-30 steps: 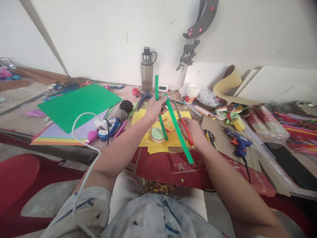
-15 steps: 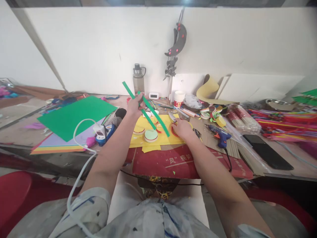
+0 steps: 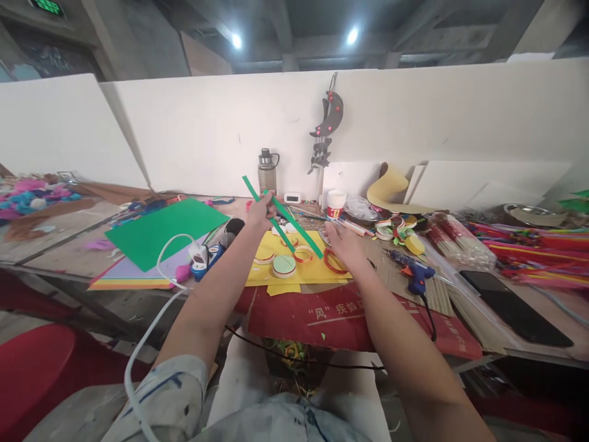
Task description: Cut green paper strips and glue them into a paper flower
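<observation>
Two green strips (image 3: pixel 301 232) of paper or foam are pinched in my left hand (image 3: pixel 262 212), crossing each other and slanting down to the right over the yellow sheets (image 3: pixel 257 277). My right hand (image 3: pixel 344 247) lies low over the work area, fingers stretched out. Beside and partly under it are scissors with red handles (image 3: pixel 334 263); their blades are mostly hidden by the hand. Below the strips sit a round piece with a pale green top (image 3: pixel 284 266) and a yellow ring with a red edge (image 3: pixel 304 253).
A glue gun (image 3: pixel 418 277) and a black phone (image 3: pixel 497 304) lie to the right. A paper cup (image 3: pixel 335 202) and a bottle (image 3: pixel 267 172) stand at the back. On the left are a green sheet (image 3: pixel 161 230) and a power strip (image 3: pixel 207 261) with a white cable.
The view has tilted upward, showing ceiling lights. My right hand has loosened from the scissors' handles and its fingers have stretched forward. The left hand still holds the strips.
</observation>
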Motion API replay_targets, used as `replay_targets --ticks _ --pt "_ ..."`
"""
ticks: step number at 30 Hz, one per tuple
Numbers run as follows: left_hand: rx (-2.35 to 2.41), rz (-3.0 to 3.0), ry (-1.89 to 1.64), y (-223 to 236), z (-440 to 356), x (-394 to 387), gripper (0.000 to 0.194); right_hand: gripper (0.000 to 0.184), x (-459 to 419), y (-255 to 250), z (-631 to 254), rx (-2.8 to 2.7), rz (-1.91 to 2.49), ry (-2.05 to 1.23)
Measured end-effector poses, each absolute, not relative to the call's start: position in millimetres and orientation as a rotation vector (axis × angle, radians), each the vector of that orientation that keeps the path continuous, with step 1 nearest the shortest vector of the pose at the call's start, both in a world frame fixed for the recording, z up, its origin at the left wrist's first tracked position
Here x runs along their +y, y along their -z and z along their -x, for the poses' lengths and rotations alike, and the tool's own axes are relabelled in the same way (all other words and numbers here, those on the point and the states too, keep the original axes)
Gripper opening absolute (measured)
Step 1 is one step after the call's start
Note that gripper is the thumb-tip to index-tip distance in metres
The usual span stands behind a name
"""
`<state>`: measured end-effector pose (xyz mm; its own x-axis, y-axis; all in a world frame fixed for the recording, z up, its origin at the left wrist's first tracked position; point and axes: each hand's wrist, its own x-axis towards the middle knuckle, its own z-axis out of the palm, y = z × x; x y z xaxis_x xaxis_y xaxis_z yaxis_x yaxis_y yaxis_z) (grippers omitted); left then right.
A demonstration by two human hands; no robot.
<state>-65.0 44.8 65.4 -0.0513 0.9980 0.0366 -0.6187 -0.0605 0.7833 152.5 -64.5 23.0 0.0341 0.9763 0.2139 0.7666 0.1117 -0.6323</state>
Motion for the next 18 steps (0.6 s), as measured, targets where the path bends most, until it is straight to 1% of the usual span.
replay_targets --ticks 2,3,5,6,8,10,12,14,18 --pt "0.702 -0.748 -1.525 -67.5 60.4 46.5 0.021 0.057 -63.8 -21.7 -149.6 -1.696 1.421 -0.799" --pt "0.698 -0.764 -1.525 -68.0 58.0 47.2 0.022 0.052 -62.9 -20.1 -147.6 -1.673 1.350 -0.940" --pt "0.684 -0.781 -1.522 -67.5 53.7 48.2 0.021 0.036 -60.9 -16.2 -143.6 -1.651 1.309 -1.082" --pt "0.668 -0.782 -1.519 -66.3 52.1 48.5 0.019 0.031 -59.8 -14.4 -142.1 -1.633 1.313 -1.099" --pt "0.612 -0.768 -1.509 -61.8 50.0 48.7 0.018 0.029 -57.8 -11.6 -140.8 -1.555 1.305 -1.094" --pt "0.552 -0.734 -1.487 -55.0 47.8 47.6 0.028 0.031 -56.0 -9.5 -141.0 -1.451 1.242 -1.066" --pt "0.522 -0.699 -1.438 -47.6 43.6 44.4 0.040 0.038 -53.8 -7.4 -140.8 -1.367 1.165 -1.030" --pt "0.503 -0.688 -1.376 -41.9 36.7 38.7 0.048 0.043 -51.3 -4.4 -138.8 -1.336 1.139 -0.961" --pt "0.449 -0.759 -1.286 -41.5 21.7 21.8 0.063 0.039 -47.5 2.9 -130.9 -1.439 1.235 -0.806"
